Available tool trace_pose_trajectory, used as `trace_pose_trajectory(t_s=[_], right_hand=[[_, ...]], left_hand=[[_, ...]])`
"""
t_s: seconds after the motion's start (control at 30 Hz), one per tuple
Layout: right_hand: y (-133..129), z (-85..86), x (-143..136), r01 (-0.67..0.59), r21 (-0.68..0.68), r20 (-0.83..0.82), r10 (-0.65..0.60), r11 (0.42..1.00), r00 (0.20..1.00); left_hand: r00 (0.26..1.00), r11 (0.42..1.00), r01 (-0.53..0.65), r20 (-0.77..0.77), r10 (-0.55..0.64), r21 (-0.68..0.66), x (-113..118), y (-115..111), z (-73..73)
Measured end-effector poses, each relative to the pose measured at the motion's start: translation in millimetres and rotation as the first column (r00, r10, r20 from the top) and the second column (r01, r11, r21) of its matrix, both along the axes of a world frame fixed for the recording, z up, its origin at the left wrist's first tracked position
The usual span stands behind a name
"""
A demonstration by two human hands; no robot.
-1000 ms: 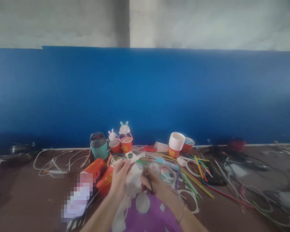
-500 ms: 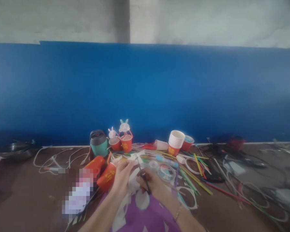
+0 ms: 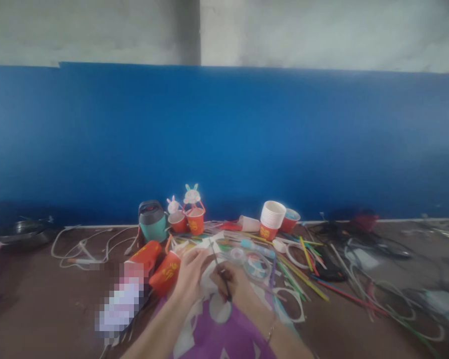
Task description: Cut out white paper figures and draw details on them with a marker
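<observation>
My right hand [image 3: 232,284] is closed around a pair of dark scissors [image 3: 214,252], whose narrow blades point up and away from me. Close beside it, my left hand [image 3: 190,271] pinches a piece of white paper [image 3: 208,280], its fingertips near the blades. Blur hides the paper's exact outline. Below both hands lies a purple sheet [image 3: 224,339] with pale shapes, including a white disc [image 3: 220,308]. Orange paper cups [image 3: 166,274] lie on their sides, left of my left hand.
Behind stand a teal-and-dark container [image 3: 152,222], orange cups with rabbit figures [image 3: 195,222] and a stack of paper cups [image 3: 272,219]. Coloured sticks [image 3: 303,279], a tape roll [image 3: 257,267] and a white ring [image 3: 292,304] lie right. Cables [image 3: 86,249] run left; a blue panel [image 3: 224,139] closes the back.
Very little differs. Both hands stay in nearly the same place, the scissors still in the right and the paper in the left; the view has shifted slightly.
</observation>
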State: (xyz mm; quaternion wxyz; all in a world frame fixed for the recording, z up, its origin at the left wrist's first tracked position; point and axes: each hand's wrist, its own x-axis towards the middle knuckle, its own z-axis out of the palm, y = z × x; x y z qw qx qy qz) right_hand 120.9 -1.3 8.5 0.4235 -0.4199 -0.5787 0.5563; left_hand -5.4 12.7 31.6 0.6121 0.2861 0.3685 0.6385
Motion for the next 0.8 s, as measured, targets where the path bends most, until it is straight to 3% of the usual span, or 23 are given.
trace_pose_trajectory(t_s=[0.23,0.43,0.8], right_hand=[[3.3,9.0,8.3,-0.025,-0.038,0.078,0.028,0.999,0.997],[7.7,26.3,28.2,-0.162,-0.014,0.216,0.161,0.987,0.963],[7.7,35.4,39.5,-0.178,0.008,0.322,0.166,0.984,0.932]], left_hand=[[0.999,1.000,-0.024,-0.024,0.024,-0.013,-5.1,4.0,-5.9],[0.996,0.997,-0.062,-0.067,0.059,-0.041,-11.7,3.7,-0.7],[0.993,0.994,-0.090,-0.084,0.085,-0.058,-10.3,4.5,2.9]])
